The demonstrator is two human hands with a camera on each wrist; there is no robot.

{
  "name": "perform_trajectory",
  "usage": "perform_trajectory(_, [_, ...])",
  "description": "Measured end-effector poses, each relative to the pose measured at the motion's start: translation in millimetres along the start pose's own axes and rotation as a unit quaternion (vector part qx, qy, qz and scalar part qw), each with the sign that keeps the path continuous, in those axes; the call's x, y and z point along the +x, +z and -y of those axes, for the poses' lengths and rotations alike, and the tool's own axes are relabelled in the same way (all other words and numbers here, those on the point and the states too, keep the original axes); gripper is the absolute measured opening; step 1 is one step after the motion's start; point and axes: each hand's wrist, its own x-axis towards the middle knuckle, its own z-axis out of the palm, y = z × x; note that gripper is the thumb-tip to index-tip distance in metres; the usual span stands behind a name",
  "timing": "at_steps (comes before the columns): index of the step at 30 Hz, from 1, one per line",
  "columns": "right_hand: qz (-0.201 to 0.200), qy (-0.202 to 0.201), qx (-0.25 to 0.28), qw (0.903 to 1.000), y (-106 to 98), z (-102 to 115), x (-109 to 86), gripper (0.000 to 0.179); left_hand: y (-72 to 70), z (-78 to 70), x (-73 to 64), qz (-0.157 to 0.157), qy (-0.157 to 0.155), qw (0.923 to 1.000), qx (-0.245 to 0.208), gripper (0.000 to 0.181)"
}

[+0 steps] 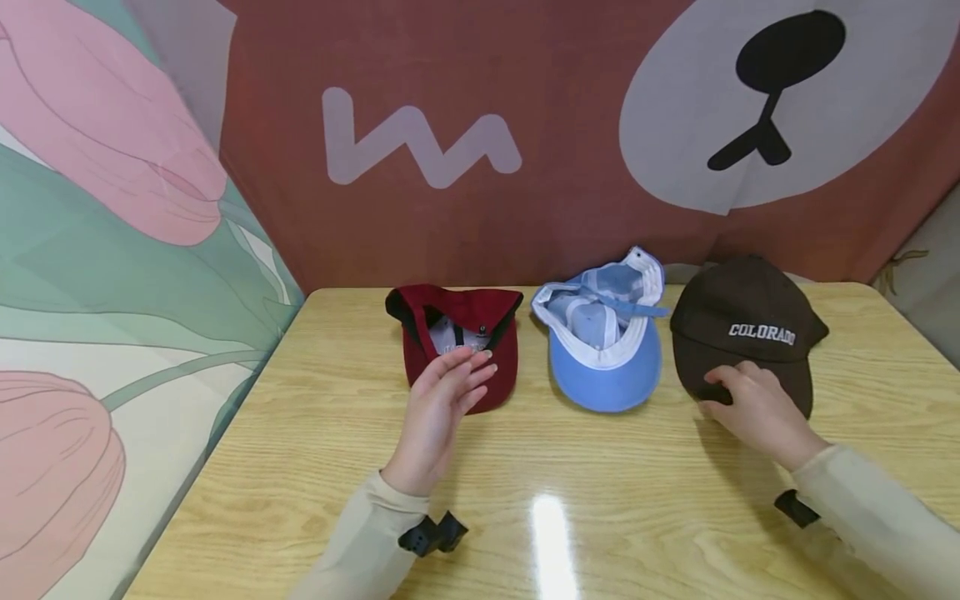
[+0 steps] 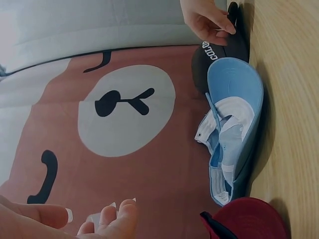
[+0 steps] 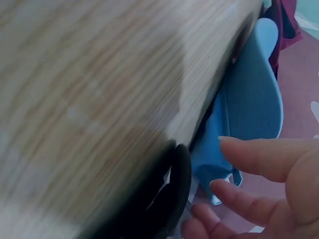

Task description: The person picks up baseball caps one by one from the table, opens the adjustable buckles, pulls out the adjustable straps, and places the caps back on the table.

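Observation:
Three caps stand side by side at the back of the table. The dark red cap [image 1: 504, 371] and the light blue cap [image 1: 611, 390] lie with their insides showing, straps at the back. At the right, a dark brown cap [image 1: 738, 296] with white COLORADO lettering sits crown up. My left hand [image 1: 435, 412] hovers before the red cap, fingers extended and holding nothing. Over the brown cap's brim is my right hand [image 1: 761, 412], fingers bent loosely. In the right wrist view, its thumb and fingers are spread apart beside the dark brim [image 3: 183, 186], not gripping it.
The wooden table [image 1: 300, 500] reaches back to a reddish-brown cloth backdrop [image 1: 540, 225] with a cartoon animal face. A flower-printed panel [image 1: 135, 275] borders the left side. Both wrists carry small black devices [image 1: 433, 533] over pale sleeves.

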Motion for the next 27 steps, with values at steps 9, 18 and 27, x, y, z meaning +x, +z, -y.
perform_trajectory(9, [-0.053,-0.007,-0.106,0.9929,4,-10,-5.7,0.050,-0.4,1.4,0.0,-0.001,-0.003,1.0000,0.002,0.031])
perform_trajectory(18, [0.020,0.059,-0.118,0.9911,-1,-22,-4.7,0.069,0.8,3.1,1.2,-0.001,-0.011,0.9999,0.007,0.031])
perform_trajectory(27, [0.015,0.052,-0.129,0.9902,-1,-33,-3.2,0.067,1.0,3.9,1.8,0.002,-0.011,0.9999,0.010,0.032])
